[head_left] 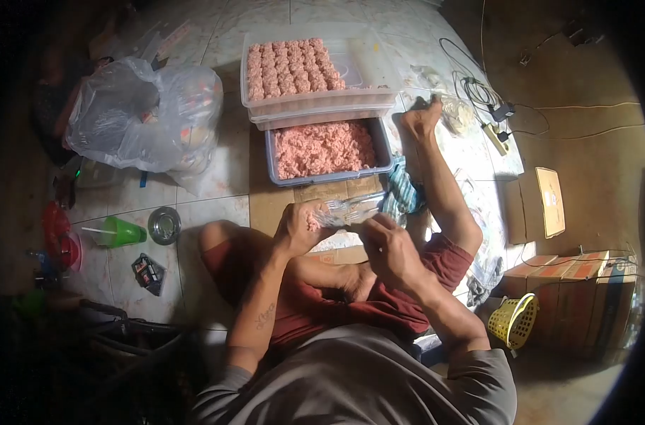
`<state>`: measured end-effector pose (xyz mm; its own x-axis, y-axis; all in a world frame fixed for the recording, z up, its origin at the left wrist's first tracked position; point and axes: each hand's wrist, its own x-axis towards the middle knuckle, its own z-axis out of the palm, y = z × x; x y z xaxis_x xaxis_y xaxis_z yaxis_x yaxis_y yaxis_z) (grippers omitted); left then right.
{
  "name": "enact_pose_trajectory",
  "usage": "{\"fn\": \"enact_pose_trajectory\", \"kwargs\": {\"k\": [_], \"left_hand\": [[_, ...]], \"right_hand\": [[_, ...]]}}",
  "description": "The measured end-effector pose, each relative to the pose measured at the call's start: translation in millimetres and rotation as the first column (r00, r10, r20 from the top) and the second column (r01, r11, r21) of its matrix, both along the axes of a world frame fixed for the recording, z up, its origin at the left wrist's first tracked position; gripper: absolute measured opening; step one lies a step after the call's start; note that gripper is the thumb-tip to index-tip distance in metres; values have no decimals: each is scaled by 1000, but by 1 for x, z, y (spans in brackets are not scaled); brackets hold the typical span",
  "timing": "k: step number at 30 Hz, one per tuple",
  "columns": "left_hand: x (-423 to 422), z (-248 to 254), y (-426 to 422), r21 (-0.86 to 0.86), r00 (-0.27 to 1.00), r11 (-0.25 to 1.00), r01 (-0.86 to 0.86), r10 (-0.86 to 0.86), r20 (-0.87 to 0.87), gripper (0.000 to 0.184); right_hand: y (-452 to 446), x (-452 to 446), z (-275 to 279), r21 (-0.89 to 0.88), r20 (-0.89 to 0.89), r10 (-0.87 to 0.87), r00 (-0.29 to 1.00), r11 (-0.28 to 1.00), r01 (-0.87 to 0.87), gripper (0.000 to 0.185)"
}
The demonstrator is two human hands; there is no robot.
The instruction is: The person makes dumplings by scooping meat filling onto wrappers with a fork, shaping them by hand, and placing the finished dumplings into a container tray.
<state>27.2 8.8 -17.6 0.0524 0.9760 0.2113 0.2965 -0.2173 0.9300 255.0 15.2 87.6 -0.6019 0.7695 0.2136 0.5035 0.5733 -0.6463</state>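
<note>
My left hand (299,228) is closed around a small lump of pink crumbly stuff (313,222) in front of my lap. My right hand (392,248) grips a fork (328,219), its tines pointing at the lump. Just beyond, more metal cutlery (358,214) shows, partly hidden by my hands. A blue-grey tub (274,168) ahead holds a loose heap of the pink stuff (324,150). Behind it, a clear plastic box (368,64) carries rows of pink clumps (290,67) on its left side; another clear box seems stacked under it.
On the left are a big clear plastic bag (113,113), a green cup (120,231) and a round glass dish (164,225). A checked cloth (402,191) lies right of the tub. Cables, a power strip (495,139), a yellow basket (512,322) and cardboard boxes stand right.
</note>
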Motion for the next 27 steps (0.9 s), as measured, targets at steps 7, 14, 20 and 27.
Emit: {"fn": "enact_pose_trajectory", "kwargs": {"k": [7, 14, 20, 27], "left_hand": [[4, 11, 2, -114, 997, 992, 51, -56, -46, 20], [10, 10, -2, -53, 999, 999, -9, 10, 36, 23], [18, 8, 2, -138, 999, 990, -8, 3, -35, 23], [26, 23, 4, -105, 989, 984, -146, 147, 0, 32]], "right_hand": [[10, 5, -2, 28, 105, -23, 994, 999, 21, 28], [9, 2, -7, -223, -81, -33, 996, 975, 15, 20], [-4, -5, 21, -155, 31, -87, 996, 984, 91, 20], [2, -5, 5, -230, -72, -122, 990, 968, 102, 16]]}}
